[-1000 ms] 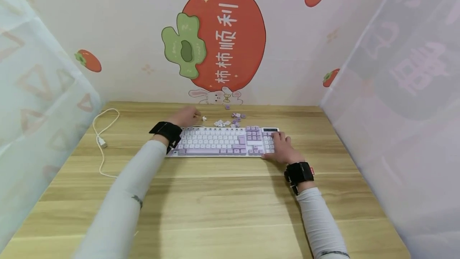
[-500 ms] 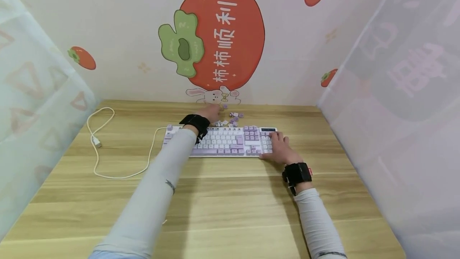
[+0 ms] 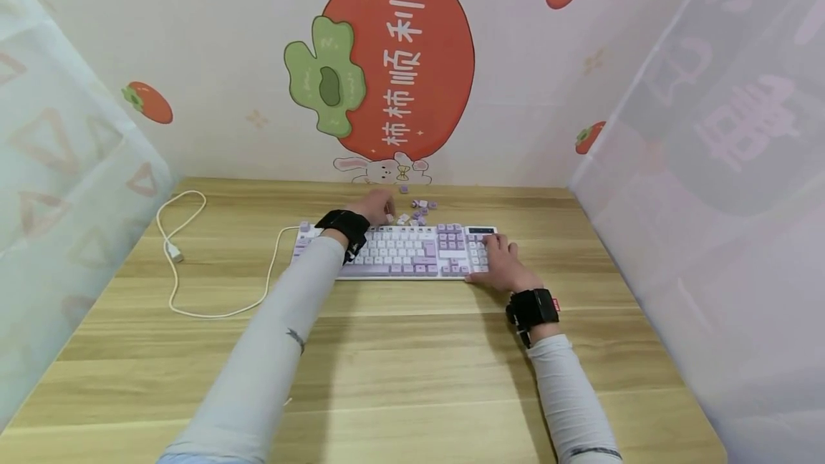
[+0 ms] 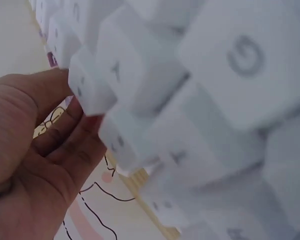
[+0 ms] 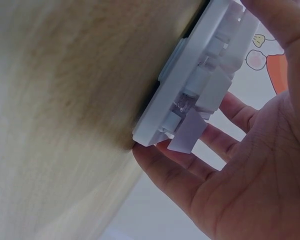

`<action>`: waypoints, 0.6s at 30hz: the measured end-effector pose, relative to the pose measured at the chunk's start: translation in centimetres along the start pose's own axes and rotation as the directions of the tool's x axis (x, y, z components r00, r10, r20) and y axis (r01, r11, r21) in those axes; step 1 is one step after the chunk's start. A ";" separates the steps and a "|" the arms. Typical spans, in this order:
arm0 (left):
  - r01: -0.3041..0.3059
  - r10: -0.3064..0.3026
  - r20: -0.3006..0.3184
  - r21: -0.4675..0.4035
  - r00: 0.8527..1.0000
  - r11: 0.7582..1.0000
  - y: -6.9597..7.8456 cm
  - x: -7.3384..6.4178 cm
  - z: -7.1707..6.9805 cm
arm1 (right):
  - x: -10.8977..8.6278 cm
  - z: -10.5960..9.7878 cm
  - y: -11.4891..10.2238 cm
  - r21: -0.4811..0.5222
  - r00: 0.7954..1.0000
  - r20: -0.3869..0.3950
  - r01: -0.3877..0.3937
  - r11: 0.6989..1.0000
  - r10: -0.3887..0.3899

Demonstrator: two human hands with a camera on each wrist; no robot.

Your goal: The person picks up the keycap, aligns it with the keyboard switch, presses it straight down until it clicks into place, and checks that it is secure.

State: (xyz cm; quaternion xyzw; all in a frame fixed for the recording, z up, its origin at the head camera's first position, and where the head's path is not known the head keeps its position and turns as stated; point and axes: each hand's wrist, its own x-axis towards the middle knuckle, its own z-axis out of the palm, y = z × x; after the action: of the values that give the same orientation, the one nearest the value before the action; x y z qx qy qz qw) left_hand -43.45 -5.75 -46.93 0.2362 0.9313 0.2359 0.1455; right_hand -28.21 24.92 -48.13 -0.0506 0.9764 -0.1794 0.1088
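A white and lilac keyboard (image 3: 399, 253) lies across the wooden table. My left hand (image 3: 377, 206) reaches over its back edge on the left side. A small white keycap (image 3: 389, 218) shows right at those fingertips. In the left wrist view, the thumb and fingers bend down behind the white keys (image 4: 175, 130), which hide the tips, so I cannot tell whether they pinch a keycap. My right hand (image 3: 505, 266) holds the keyboard's right end, thumb at the front edge and fingers over the number pad. The right wrist view shows that hand around the keyboard's edge (image 5: 175, 75).
Loose white and lilac keycaps (image 3: 420, 213) lie scattered behind the keyboard, with a lone lilac keycap (image 3: 404, 190) near the back wall (image 3: 515, 92). A white USB cable (image 3: 219, 316) loops over the left side of the table (image 3: 412, 378). Printed side panels (image 3: 728, 185) flank the table.
My left hand has moved right along the keyboard's back edge to the loose keycaps, then drawn back slightly toward the keyboard. The right hand has kept its hold on the keyboard.
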 end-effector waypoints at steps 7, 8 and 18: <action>-0.150 0.124 -0.141 -0.188 0.982 0.971 -2.1 -0.1 -0.6 | 0.2 0.1 -0.1 0.001 1.000 -0.005 0.002 1.000 -0.002; -0.173 0.141 -0.161 -0.209 0.977 0.962 -2.2 -0.2 -0.7 | 0.3 0.1 -0.1 0.001 1.000 -0.004 0.003 1.000 -0.003; -0.331 0.202 -0.341 -0.380 0.918 0.864 -2.1 -2.4 -0.9 | 0.4 0.3 0.2 -0.005 1.000 -0.006 0.005 1.000 -0.005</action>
State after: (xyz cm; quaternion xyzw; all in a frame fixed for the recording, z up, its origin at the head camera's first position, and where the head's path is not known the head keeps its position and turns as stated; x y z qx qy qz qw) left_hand -42.54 -8.95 -46.90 0.2887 0.8249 0.4856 0.0216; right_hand -28.52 24.95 -48.57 -0.0529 0.9770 -0.1774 0.1054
